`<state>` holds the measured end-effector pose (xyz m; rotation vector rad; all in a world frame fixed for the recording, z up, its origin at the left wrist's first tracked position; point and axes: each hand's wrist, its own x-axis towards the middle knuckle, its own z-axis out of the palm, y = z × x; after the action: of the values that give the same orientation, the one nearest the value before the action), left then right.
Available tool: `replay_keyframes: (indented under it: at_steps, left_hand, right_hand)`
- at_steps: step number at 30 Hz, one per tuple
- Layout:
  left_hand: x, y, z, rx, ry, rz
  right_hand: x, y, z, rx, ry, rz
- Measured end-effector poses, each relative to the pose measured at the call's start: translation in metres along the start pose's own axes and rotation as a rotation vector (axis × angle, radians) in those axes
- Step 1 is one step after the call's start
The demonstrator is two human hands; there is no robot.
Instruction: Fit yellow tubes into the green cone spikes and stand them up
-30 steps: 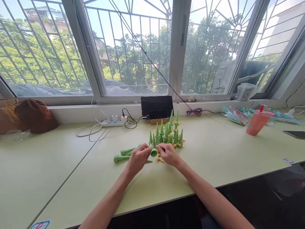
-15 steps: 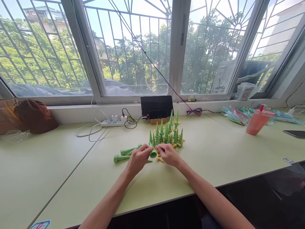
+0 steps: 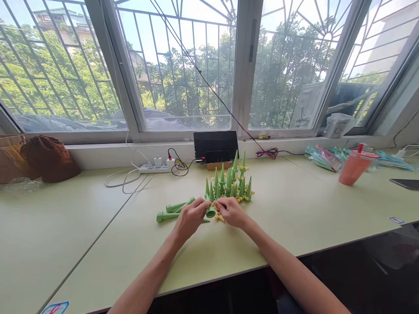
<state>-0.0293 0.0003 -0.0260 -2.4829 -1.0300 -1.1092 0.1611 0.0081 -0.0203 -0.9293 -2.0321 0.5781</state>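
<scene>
the fingertips of the left hand (image 3: 190, 218) and the right hand (image 3: 231, 211) are closed on a small green cone (image 3: 210, 212), pinched between them just above the table (image 3: 294, 218), its open end towards the camera. small yellow parts (image 3: 220, 218) lie beneath the right fingers. green spikes (image 3: 172, 209) lie flat just left of the left hand. a cluster of upright cones (image 3: 231, 183) stands just behind both hands. a dark tablet (image 3: 215, 146) leans at the far edge, and a pink drink cup (image 3: 355, 169) stands towards the right end.
</scene>
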Motion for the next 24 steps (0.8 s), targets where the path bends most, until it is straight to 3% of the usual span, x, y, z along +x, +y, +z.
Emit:
replay_keyframes:
  at_steps: [16, 24]
  left_hand:
    - [-0.0001, 0.0004, -0.0012, 0.005, 0.009, 0.006]
    - [0.0021, -0.0007, -0.0007, -0.03, 0.086, -0.007]
  right_hand:
    - [-0.0001, 0.0008, 0.0006, 0.01, -0.021, -0.047]
    - [-0.0015, 0.0043, 0.0078, -0.025, -0.06, -0.106]
